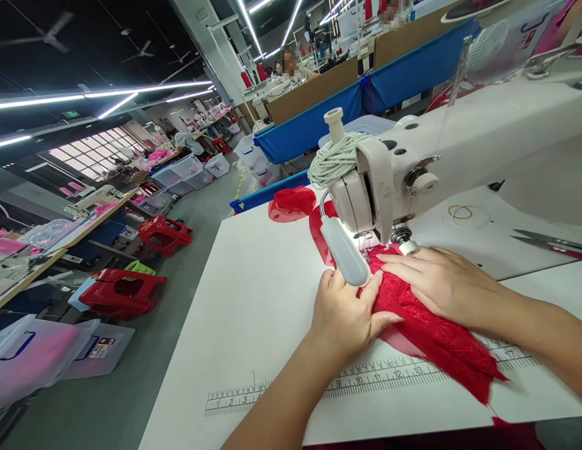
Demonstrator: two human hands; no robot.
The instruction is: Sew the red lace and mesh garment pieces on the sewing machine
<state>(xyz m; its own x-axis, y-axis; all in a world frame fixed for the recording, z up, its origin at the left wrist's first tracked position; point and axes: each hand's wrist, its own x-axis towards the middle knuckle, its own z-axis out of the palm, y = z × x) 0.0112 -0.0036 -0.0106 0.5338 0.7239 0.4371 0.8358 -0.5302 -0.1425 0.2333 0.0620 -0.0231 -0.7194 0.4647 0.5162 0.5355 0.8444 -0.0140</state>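
A strip of red lace fabric [436, 337] lies on the white sewing table [253, 300] and runs under the head of a white sewing machine [459, 144]. My left hand [347, 315] rests on the lace's left edge beside the machine's small lamp [344, 250], fingers curled and thumb pressing the cloth. My right hand [441, 281] lies flat on the lace just right of the needle area, fingers stretched toward the presser foot. More red fabric [291, 203] is bunched behind the machine.
A printed ruler [366, 378] runs along the table's near edge. Scissors [553, 242] and a rubber band [462, 212] lie at the right. Red stools [164, 232], plastic bins and other workbenches with people fill the aisle at left and behind.
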